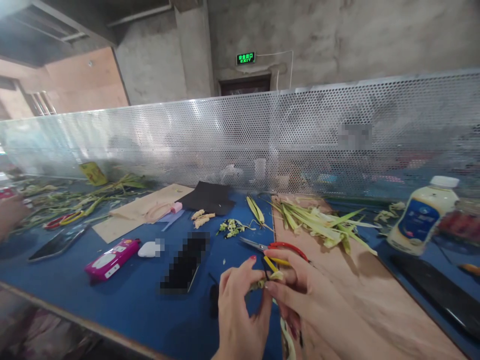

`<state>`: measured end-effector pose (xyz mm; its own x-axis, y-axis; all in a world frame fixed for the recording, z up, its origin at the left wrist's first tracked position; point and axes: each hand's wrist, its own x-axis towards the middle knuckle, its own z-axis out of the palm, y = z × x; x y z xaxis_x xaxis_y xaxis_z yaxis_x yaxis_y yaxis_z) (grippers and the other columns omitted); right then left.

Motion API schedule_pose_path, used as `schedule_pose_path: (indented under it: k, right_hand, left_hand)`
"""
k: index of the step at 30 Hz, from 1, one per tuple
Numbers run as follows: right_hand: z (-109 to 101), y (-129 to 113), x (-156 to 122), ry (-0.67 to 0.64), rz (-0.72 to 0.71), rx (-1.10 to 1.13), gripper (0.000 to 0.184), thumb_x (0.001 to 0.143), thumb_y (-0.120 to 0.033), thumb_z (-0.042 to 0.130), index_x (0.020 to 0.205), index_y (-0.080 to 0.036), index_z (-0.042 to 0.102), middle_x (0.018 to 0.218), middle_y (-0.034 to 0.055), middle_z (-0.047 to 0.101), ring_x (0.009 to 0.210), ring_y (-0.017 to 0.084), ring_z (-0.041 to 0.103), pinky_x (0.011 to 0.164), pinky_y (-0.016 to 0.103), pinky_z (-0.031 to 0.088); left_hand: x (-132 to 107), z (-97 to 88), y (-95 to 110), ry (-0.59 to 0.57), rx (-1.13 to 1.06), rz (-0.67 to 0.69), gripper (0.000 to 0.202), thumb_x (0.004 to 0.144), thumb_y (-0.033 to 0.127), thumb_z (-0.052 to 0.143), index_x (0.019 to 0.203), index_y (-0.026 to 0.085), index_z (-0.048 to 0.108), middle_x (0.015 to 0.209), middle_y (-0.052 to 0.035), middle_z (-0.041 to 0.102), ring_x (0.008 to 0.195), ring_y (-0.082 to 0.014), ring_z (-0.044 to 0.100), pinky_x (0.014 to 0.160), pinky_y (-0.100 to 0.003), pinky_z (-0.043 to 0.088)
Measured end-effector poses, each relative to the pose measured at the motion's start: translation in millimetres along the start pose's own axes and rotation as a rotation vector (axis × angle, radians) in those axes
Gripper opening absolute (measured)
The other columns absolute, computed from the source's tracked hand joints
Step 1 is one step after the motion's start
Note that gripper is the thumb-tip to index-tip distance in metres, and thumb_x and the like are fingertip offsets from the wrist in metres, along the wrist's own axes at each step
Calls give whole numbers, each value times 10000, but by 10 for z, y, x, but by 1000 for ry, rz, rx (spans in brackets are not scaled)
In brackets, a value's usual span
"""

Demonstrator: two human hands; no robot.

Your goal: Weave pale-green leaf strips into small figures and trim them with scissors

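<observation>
My left hand [242,302] and my right hand [309,290] meet in front of me, thumbs and fingertips pinched together. Between them is a small folded pale-green leaf strip [276,276], mostly covered by the fingers. A long pale strip [287,337] hangs down below the right hand. Just beyond the hands lie scissors [287,245] with red and yellow handles, blades pointing left. To their left is a small heap of cut green bits [232,228]. Farther right a pile of leaf strips [322,222] rests on a brown board [365,287].
A milky drink bottle [422,220] stands right, near a black phone-like object [438,295]. On the blue table [131,310] are a magenta packet [112,260], a white case [149,249] and a dark phone [185,262]. Behind runs a perforated metal partition [210,135]. Another person's hand [11,215] shows far left.
</observation>
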<state>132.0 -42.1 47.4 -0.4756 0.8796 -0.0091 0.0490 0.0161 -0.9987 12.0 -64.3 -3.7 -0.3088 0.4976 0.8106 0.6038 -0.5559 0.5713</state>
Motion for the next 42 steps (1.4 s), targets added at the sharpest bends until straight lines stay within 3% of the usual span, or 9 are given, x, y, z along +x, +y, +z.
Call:
schedule_pose_path:
  k: [4, 8, 11, 16, 19, 22, 30, 37, 42]
  right_hand:
    - [-19, -47, -24, -12, 22, -42, 502, 766, -330, 549, 1197, -191, 333, 498, -87, 495, 321, 65, 399, 323, 166, 348]
    - [-43, -95, -42, -38, 45, -123, 539, 778, -333, 534, 1231, -173, 289, 482, -91, 482, 316, 70, 397, 309, 161, 339]
    - [-63, -107, -45, -31, 21, -161, 506, 800, -327, 517, 1228, -185, 285, 517, -85, 483, 341, 67, 407, 315, 154, 347]
    - [-109, -110, -61, -46, -103, -206, 409, 840, -356, 448, 1205, -221, 322, 645, -43, 494, 381, 63, 418, 307, 161, 341]
    - [-129, -130, -81, -47, -226, -329, 343, 850, -327, 411, 1170, -210, 372, 631, -32, 502, 465, 90, 457, 417, 209, 376]
    - [-139, -148, -99, -58, -252, -359, 309, 843, -310, 403, 1138, -215, 405, 625, -35, 480, 571, 119, 474, 543, 253, 386]
    - [-157, -181, -126, -111, -209, -282, 310, 828, -331, 412, 1127, -252, 404, 639, -36, 434, 573, 132, 421, 527, 264, 328]
    - [-146, -302, -157, -150, -121, -373, 318, 829, -333, 418, 1138, -265, 442, 677, -20, 464, 652, 146, 478, 559, 254, 370]
    - [-172, -225, -138, -225, -153, -415, 250, 867, -304, 396, 1083, -270, 518, 765, -4, 534, 696, 131, 495, 618, 253, 386]
  left_hand:
    - [46, -43, -18, -148, 51, 200, 472, 692, 22, 601, 1094, 265, 551, 825, -20, 698, 724, -179, 611, 747, -318, 421]
    - [84, -52, 3, -144, 52, 211, 315, 698, 19, 594, 921, 241, 617, 792, -11, 703, 746, -167, 611, 780, -296, 437]
    - [119, -69, 46, -175, -5, 71, 186, 716, 73, 606, 821, 222, 641, 771, -15, 706, 762, -169, 624, 792, -277, 450]
    - [202, -147, 106, -284, -139, -317, 78, 722, 181, 620, 777, 210, 667, 725, -14, 690, 636, -147, 610, 606, -217, 478]
    - [234, -171, 108, -330, -194, -440, 75, 713, 232, 632, 769, 217, 679, 725, -4, 693, 627, -137, 600, 596, -199, 469]
    - [245, -175, 96, -378, -241, -528, 92, 701, 266, 645, 768, 219, 687, 729, -1, 696, 638, -135, 591, 582, -188, 453]
    - [260, -197, 113, -405, -422, -659, 179, 633, 323, 712, 737, 180, 688, 703, -36, 685, 636, -146, 564, 595, -210, 445]
    - [203, -203, 64, -400, -821, -601, 41, 699, 219, 680, 691, 179, 675, 690, -7, 609, 669, -112, 529, 625, -193, 410]
    - [178, -224, 7, -453, -1017, -681, 20, 690, 167, 691, 678, 182, 687, 696, 3, 596, 666, -92, 515, 609, -179, 386]
